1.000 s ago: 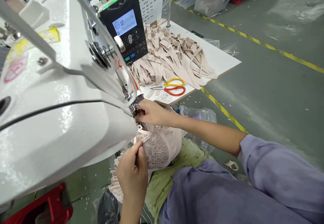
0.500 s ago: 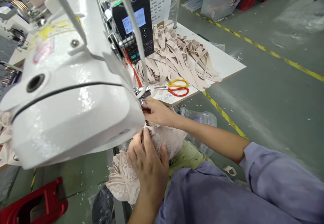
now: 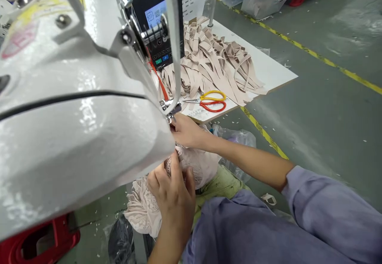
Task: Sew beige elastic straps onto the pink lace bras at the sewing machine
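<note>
Left hand (image 3: 175,190) spread loosely over beige lace (image 3: 204,166); just beyond, right hand (image 3: 189,132), fingertips hidden, grip impossible to tell.

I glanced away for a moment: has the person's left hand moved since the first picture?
Yes: judged against the white table, the left hand has moved closer to the table's near edge. It now lies spread on lace fabric.

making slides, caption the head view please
Left hand on lace, right hand at the sewing machine, scissors beside strips.
</note>
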The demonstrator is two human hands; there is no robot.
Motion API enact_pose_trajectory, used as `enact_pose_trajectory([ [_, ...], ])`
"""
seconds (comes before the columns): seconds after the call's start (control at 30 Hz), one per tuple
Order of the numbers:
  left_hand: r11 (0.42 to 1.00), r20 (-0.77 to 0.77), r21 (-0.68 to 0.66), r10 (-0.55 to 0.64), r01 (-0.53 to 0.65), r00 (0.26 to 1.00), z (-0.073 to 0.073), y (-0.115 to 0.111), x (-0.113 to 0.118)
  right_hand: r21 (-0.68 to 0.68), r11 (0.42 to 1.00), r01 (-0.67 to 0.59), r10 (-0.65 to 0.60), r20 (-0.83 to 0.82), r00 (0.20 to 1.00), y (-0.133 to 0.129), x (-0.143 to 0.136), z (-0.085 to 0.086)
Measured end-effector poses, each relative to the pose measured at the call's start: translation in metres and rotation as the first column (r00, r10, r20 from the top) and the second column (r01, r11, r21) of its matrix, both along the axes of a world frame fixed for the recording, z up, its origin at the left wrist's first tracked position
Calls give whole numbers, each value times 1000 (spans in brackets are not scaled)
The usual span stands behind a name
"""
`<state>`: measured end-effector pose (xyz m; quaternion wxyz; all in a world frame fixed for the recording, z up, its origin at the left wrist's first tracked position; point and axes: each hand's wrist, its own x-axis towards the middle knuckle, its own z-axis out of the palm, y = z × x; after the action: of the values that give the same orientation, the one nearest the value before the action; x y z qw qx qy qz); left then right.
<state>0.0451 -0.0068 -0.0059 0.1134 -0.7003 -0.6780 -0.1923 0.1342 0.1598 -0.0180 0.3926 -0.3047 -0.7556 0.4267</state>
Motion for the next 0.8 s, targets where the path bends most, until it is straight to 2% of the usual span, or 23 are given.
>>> enact_pose_trajectory([
  [0.33, 1000, 37, 2, -19, 19, 999, -4, 1, -3, 32, 999, 20, -19, -28, 999, 2, 0, -6],
  [0.4, 1000, 112, 19, 0, -2, 994, -9, -2, -10, 9, 1000, 19, -18, -56, 998, 0, 3, -8],
  [0.47, 995, 271, 37, 76, -89, 960, -15, -4, -20, -38, 999, 35, -39, -95, 995, -4, 8, -11],
  [0.5, 990, 388, 14, 126, -143, 913, -18, -5, -25, -63, 997, 49, -56, -111, 992, -7, 12, -12],
  [0.57, 976, 639, -111, 214, -187, 739, -22, -4, -33, -106, 991, 86, -99, -134, 986, -14, 19, -16],
  [0.63, 960, 796, -259, 275, -107, 539, -24, -1, -38, -136, 985, 110, -128, -135, 983, -23, 28, -21],
  [0.67, 952, 834, -300, 290, -56, 470, -24, 0, -39, -146, 983, 110, -129, -131, 983, -27, 32, -24],
  [0.73, 945, 861, -327, 299, -2, 412, -24, 2, -39, -148, 985, 89, -108, -124, 986, -36, 39, -30],
  [0.8, 943, 864, -332, 313, -22, 393, -22, 2, -38, -133, 990, 47, -62, -114, 992, -44, 44, -36],
])
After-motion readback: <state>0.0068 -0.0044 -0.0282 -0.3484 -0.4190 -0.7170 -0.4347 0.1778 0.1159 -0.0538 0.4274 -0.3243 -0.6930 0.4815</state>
